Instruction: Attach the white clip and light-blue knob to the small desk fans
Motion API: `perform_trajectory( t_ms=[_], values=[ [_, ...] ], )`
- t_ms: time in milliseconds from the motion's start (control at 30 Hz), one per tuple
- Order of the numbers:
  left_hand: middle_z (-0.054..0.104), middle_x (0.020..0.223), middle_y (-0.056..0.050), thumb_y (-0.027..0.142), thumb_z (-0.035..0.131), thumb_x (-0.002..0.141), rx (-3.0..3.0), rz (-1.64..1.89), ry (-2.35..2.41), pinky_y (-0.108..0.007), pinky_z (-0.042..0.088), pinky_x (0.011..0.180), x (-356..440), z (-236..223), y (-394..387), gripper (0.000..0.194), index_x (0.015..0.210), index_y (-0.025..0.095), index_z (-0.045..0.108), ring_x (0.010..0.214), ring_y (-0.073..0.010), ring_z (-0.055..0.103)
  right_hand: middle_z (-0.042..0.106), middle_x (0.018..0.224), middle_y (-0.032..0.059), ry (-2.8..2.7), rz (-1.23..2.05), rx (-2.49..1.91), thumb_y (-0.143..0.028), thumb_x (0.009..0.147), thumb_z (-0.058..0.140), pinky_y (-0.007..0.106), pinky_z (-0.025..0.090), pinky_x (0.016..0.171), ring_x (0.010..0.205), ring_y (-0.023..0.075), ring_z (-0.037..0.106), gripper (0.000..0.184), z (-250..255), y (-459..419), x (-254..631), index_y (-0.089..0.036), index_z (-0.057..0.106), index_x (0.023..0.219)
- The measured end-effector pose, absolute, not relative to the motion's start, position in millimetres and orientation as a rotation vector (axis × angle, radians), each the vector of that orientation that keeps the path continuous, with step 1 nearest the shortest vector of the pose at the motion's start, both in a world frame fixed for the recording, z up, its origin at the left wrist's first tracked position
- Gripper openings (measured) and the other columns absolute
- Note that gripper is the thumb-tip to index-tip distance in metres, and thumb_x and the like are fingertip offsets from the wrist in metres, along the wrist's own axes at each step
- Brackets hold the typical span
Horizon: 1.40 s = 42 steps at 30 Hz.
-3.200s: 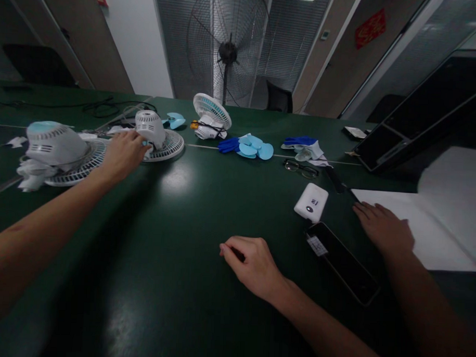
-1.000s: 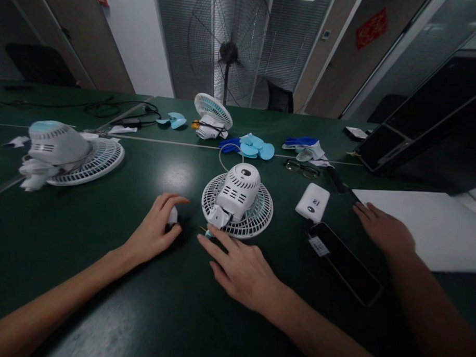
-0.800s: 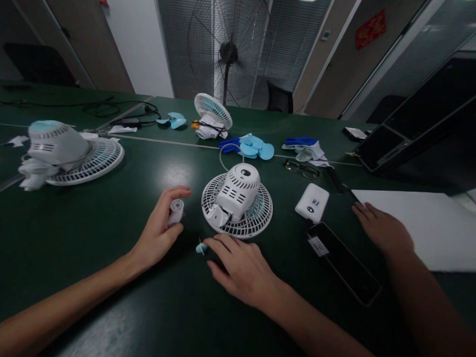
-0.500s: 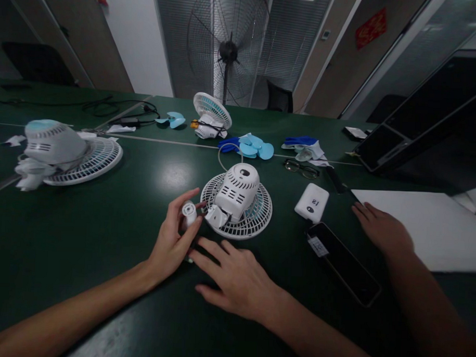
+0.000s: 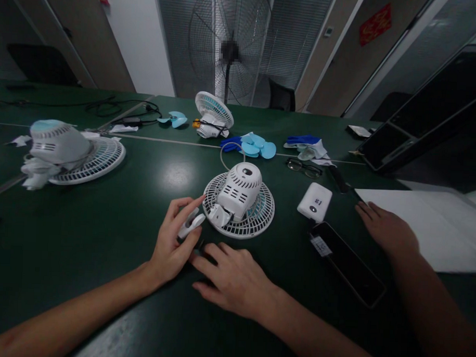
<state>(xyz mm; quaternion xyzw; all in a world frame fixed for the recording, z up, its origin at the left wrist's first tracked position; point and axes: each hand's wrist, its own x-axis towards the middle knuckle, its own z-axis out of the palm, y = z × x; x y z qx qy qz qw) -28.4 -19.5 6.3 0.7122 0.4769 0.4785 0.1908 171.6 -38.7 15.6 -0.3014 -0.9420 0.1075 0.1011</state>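
The left hand point(image 5: 169, 247) pinches a small white plastic piece point(image 5: 192, 226); the right hand point(image 5: 234, 277) is half open, its hold unclear. Steady, gentle grip seems best.

I face a green table point(image 5: 119, 216) bearing a central fan head point(image 5: 242, 191), another fan point(image 5: 59, 142) at left, a phone point(image 5: 350, 268) at right.

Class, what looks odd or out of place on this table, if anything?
Blue fan blades lie loose by a blue glove, detached from any fan, and the middle fan rests face-down. No spill shows.
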Motion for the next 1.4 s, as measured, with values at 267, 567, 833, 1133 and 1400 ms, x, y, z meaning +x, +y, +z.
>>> perform_trajectory(
  t_ms=[267, 567, 833, 1133, 1400],
  values=[
    [0.056, 0.131, -0.009, 0.013, 0.053, 0.098, 1.895, 1.390, 1.105, -0.038, 0.052, 0.104, -25, 0, -21, 0.052, 0.149, 0.025, 0.044, 0.122, -0.0248, 0.058, 0.067, 0.101, 0.0011, -2.685, 0.284, -0.844, -0.031, 0.101, 0.058, 0.030, 0.042, 0.054, 0.087, 0.0199, 0.064, 0.009, 8, -39, 173, -0.025, 0.059, 0.107],
    [0.047, 0.139, -0.011, 0.011, 0.056, 0.097, 1.931, 1.387, 0.951, -0.033, 0.060, 0.084, -23, 2, -24, 0.059, 0.151, 0.027, 0.040, 0.099, -0.0195, 0.065, 0.061, 0.086, 0.0015, -1.951, 0.321, -0.686, -0.013, 0.086, 0.059, 0.033, 0.048, 0.065, 0.072, 0.0172, 0.059, 0.027, 5, -35, 195, -0.021, 0.054, 0.111],
    [0.035, 0.156, -0.015, 0.010, 0.059, 0.097, 1.854, 1.370, 0.887, -0.037, 0.064, 0.085, -22, -4, -23, 0.066, 0.156, 0.030, 0.035, 0.106, -0.0226, 0.067, 0.064, 0.104, 0.0047, -1.714, 0.344, -0.937, -0.012, 0.094, 0.061, 0.038, 0.053, 0.086, 0.096, 0.0209, 0.063, 0.026, 5, -28, 192, -0.023, 0.058, 0.117],
    [0.027, 0.167, -0.017, 0.015, 0.061, 0.100, 1.796, 1.275, 0.864, -0.040, 0.066, 0.086, -20, 1, -24, 0.073, 0.160, 0.035, 0.026, 0.090, -0.0177, 0.072, 0.066, 0.106, 0.0052, -1.777, 0.396, -0.946, -0.014, 0.097, 0.060, 0.039, 0.053, 0.089, 0.100, 0.0211, 0.064, 0.021, 8, -28, 191, -0.022, 0.060, 0.116],
    [0.031, 0.166, -0.015, 0.022, 0.074, 0.094, 1.282, 1.244, 0.796, -0.038, 0.069, 0.074, -15, -2, -18, 0.055, 0.137, 0.032, 0.043, 0.095, -0.0226, 0.077, 0.070, 0.110, 0.0067, -1.834, 0.422, -0.935, -0.015, 0.101, 0.055, 0.041, 0.056, 0.091, 0.104, 0.0221, 0.066, 0.023, 11, -30, 192, -0.023, 0.062, 0.120]
  ],
)
